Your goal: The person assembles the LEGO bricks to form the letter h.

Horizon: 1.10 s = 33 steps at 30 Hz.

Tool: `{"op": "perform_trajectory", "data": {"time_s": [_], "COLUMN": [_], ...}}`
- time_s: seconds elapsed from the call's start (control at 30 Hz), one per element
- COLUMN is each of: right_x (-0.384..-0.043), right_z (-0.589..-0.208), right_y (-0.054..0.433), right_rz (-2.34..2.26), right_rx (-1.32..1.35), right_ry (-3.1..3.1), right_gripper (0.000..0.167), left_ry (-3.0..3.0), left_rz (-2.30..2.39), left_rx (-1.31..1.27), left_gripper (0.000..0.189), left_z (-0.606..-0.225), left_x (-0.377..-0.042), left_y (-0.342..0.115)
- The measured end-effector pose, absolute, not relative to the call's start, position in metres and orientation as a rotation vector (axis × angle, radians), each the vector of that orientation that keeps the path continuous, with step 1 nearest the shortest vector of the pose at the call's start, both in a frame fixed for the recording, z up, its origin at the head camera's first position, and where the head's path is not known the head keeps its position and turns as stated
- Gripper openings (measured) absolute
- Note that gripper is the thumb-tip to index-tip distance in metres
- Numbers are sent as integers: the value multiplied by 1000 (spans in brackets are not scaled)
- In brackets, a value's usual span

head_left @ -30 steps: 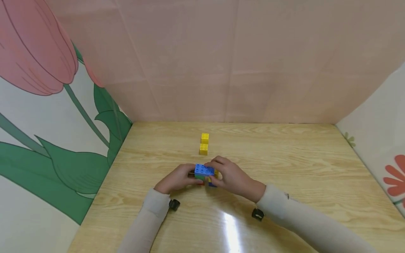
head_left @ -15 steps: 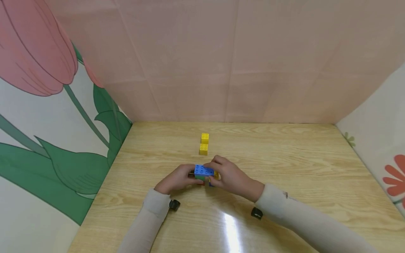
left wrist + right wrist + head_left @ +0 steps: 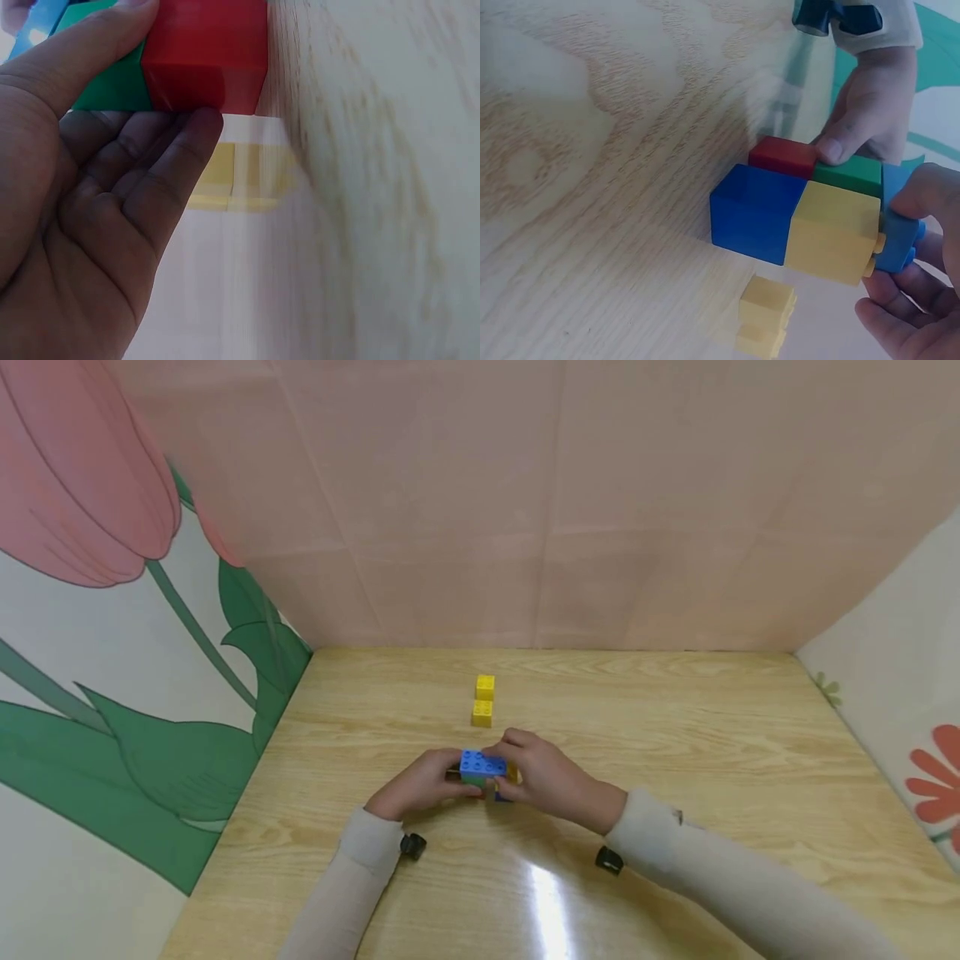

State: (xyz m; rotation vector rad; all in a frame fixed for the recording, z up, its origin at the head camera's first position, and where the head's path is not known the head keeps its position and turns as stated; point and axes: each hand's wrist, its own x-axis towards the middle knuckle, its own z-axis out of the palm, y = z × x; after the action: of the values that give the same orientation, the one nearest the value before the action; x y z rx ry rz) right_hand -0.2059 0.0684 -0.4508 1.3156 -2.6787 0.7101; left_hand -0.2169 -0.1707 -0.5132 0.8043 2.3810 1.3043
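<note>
Both hands meet at a small stack of toy building bricks on the table. My left hand [image 3: 422,785] grips its left column, where a green brick [image 3: 112,82] sits on a red brick [image 3: 206,56], thumb on one face and fingers on the opposite one. On top lies a long blue brick [image 3: 480,762], whose right end my right hand [image 3: 555,778] pinches between thumb and fingers. The right wrist view shows the second column: a yellow brick [image 3: 832,229] on a dark blue brick [image 3: 754,214], with some yellow studs showing beside the long brick.
Two yellow bricks [image 3: 483,710] stand behind the stack, one behind the other. The wooden table [image 3: 675,735] meets a pink backdrop [image 3: 540,527] at the rear. Floral panels [image 3: 225,760] flank it on either side.
Very little differs. My right hand has shifted slightly left at the stack, while the left hand keeps its place and its hold.
</note>
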Motion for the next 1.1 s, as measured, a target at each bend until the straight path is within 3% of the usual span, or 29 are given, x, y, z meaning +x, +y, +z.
{"op": "perform_trajectory", "data": {"time_s": [1.1], "right_x": [-207], "right_z": [-467], "right_y": [76], "right_rz": [684], "right_rx": [1396], "right_ry": [-2473], "right_gripper": [45], "left_ry": [2392], "left_rz": [1294], "left_rx": [798], "left_gripper": [36], "left_z": [-516], "left_x": [-217], "left_y": [-171]}}
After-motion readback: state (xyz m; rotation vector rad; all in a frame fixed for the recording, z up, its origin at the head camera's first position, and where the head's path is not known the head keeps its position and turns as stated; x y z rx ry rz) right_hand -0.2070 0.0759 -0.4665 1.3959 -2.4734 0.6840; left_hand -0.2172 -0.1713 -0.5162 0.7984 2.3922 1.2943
